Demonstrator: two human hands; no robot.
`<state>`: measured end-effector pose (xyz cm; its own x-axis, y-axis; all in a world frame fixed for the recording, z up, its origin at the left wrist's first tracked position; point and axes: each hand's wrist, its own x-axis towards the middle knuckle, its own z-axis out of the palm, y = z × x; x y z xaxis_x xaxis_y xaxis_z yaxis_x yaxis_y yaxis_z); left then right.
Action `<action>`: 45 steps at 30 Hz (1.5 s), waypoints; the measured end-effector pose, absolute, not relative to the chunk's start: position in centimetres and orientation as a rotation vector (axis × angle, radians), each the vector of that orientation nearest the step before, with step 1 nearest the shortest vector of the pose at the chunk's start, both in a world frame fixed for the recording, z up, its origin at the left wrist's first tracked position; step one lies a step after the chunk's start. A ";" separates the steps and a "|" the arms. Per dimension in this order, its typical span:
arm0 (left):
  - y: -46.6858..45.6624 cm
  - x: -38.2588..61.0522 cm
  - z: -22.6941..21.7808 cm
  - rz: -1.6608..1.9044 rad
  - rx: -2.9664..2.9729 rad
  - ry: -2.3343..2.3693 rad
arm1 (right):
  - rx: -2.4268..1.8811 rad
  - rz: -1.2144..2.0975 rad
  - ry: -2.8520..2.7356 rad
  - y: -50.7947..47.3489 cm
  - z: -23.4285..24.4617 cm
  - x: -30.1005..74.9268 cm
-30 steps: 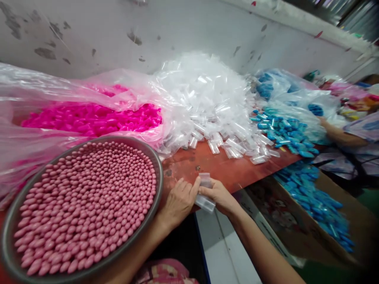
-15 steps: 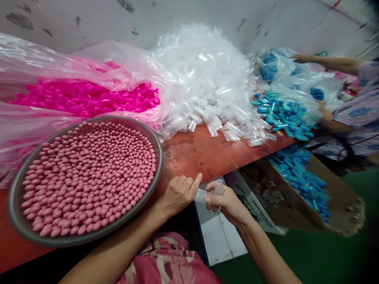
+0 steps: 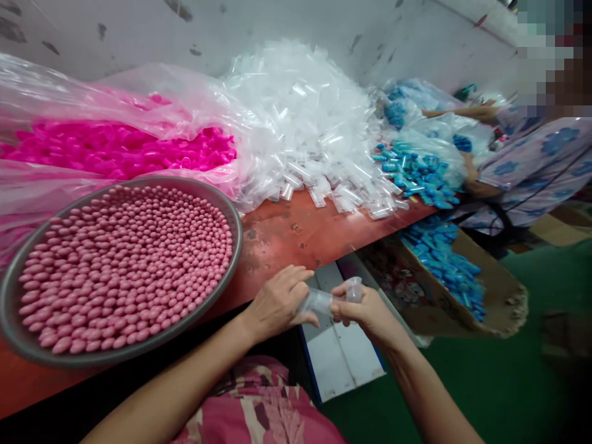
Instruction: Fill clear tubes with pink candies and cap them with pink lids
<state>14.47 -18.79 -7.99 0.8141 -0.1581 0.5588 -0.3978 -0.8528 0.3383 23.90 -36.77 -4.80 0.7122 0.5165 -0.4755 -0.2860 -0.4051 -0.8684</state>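
My right hand is closed on clear plastic tubes. One tube lies sideways between my two hands, and the round mouth of another tube sticks up above my right fingers. At the left end of the sideways tube is my left hand, its fingers stretched out and its thumb spread apart below. The tube's left end reaches in between that thumb and the fingers; whether the palm touches it is hidden. Both hands are over the front edge of the red table.
A grey basin full of pink oval balls stands at the left. Behind are bright pink plastic parts in a bag and a heap of clear tubes. Blue pieces lie at the right, above a cardboard box. A co-worker's sleeve is beyond.
My left fingers and thumb have spread apart around the tube's end. My right hand has shifted slightly right, still holding the tubes. The view has turned a little to the right.
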 end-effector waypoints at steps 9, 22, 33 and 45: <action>-18.2 13.4 -8.9 0.620 2.716 -0.288 | -1.854 0.871 -0.182 -37.5 -3.8 23.5; -20.3 13.0 -8.4 0.582 2.461 -0.429 | -1.529 1.021 -0.176 -35.0 -5.4 21.7; -19.4 13.5 -9.7 0.426 1.676 0.287 | -1.634 0.936 -0.285 -35.5 -7.0 22.4; -17.7 12.2 -8.4 0.650 2.421 -0.559 | -1.749 1.300 -0.685 -34.2 -4.2 23.3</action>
